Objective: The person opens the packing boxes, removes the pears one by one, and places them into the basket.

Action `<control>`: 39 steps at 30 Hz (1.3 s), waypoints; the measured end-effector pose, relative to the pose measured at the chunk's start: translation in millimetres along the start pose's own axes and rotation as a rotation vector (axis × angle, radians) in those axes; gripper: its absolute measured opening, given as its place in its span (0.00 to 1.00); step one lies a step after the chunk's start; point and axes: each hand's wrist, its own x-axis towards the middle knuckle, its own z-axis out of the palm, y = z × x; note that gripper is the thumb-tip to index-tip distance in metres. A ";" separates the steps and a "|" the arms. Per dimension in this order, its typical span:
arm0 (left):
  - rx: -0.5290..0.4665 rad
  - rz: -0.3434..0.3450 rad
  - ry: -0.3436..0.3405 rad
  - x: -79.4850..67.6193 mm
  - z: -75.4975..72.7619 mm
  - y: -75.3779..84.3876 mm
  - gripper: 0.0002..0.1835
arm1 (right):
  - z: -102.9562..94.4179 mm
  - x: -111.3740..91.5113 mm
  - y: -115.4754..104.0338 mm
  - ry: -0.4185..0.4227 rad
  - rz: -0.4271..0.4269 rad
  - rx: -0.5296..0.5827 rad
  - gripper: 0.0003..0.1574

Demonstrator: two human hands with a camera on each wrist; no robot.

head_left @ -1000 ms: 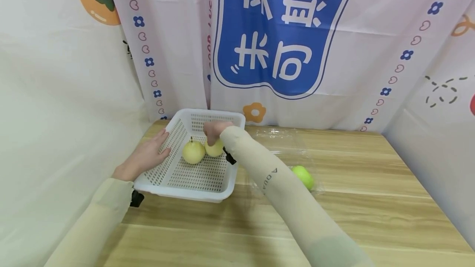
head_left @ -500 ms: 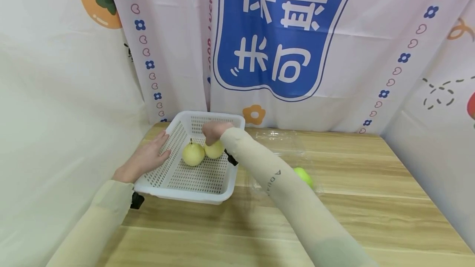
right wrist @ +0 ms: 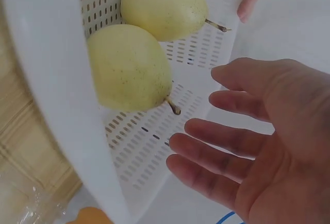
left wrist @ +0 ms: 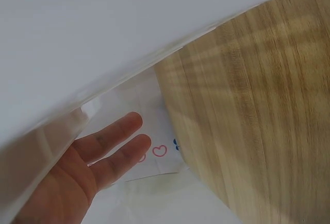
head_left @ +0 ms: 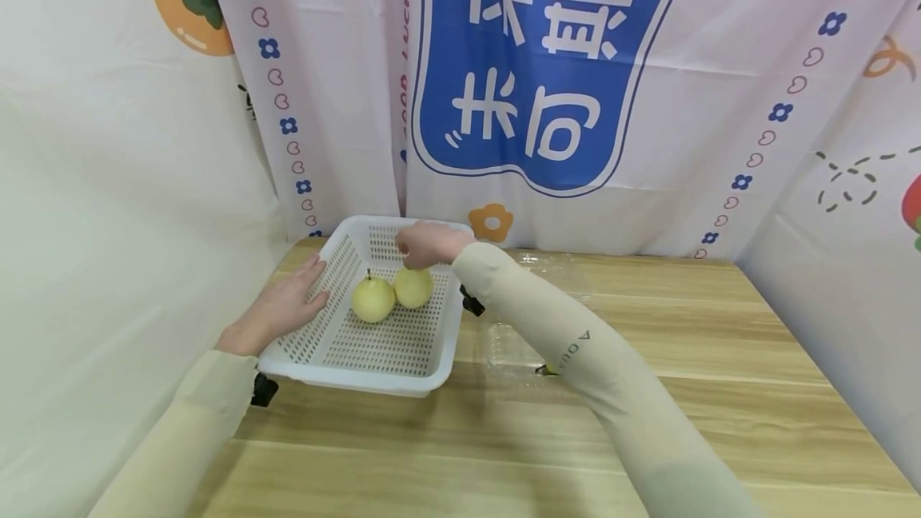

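Observation:
A white perforated plastic basket [head_left: 381, 380] stands on the table with two yellow pears inside, side by side. The left pear [head_left: 372, 299] has its stem up; the right pear [head_left: 413, 288] lies just below my right hand [head_left: 432, 244]. In the right wrist view that hand is spread with relaxed fingers, apart from the nearer pear [right wrist: 129, 68], and holds nothing. My left hand [head_left: 284, 306] rests at the basket's left side with fingers extended. From the left wrist, straight fingers [left wrist: 121, 159] show beside the basket's outer wall [left wrist: 129, 23].
Right of the basket lies a clear plastic container [head_left: 507, 354]. A green fruit [head_left: 548, 370] in it is mostly hidden by my right sleeve [head_left: 576, 334]. Printed cloth [head_left: 345, 102] hangs at the back and sides of the wooden table [head_left: 403, 462].
My right hand has let go of the right pear and moved slightly up and right, uncovering it. The right sleeve now covers most of the green fruit. My left hand has stayed put.

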 end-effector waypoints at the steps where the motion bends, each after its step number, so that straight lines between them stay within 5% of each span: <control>1: -0.001 -0.001 0.000 0.0 -0.2 0.1 0.36 | -0.9 -1.3 1.4 0.005 -0.001 0.002 0.18; 14: 0.008 -0.010 0.007 -0.2 1.1 -1.0 0.36 | -10.8 -25.1 27.7 0.104 -0.120 0.055 0.14; 24: 0.015 -0.001 0.014 -1.7 0.6 0.8 0.36 | 1.0 -54.9 36.4 0.146 -0.190 0.026 0.11; 39: 0.022 -0.011 0.008 -3.2 -0.1 2.1 0.36 | 10.8 -101.5 50.6 0.038 -0.172 -0.003 0.15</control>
